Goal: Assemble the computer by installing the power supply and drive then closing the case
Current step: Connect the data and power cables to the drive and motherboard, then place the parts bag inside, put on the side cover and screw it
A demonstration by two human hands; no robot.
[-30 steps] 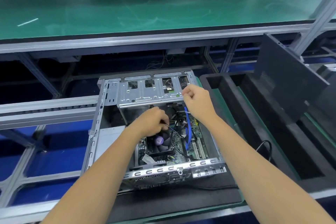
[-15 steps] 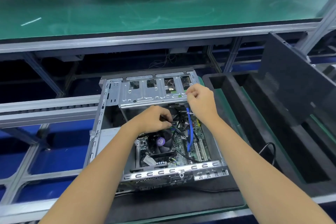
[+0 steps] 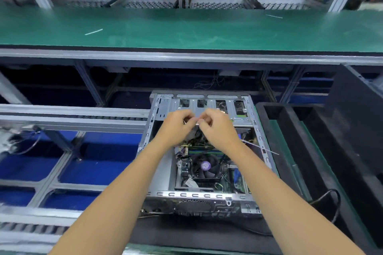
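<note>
Both hands (image 3: 195, 128) now together above open, lidless computer case (image 3: 257, 143).

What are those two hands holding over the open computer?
Both the left hand and right hand pinch something small and pale between them; the blur hides what it is.

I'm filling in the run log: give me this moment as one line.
left hand: pinching small blurred item | right hand: pinching same item | over drive cage | case: open

Bare matt sheet-metal case (image 3: 207, 194); smooth green matt bench top (image 3: 186, 27).
</note>
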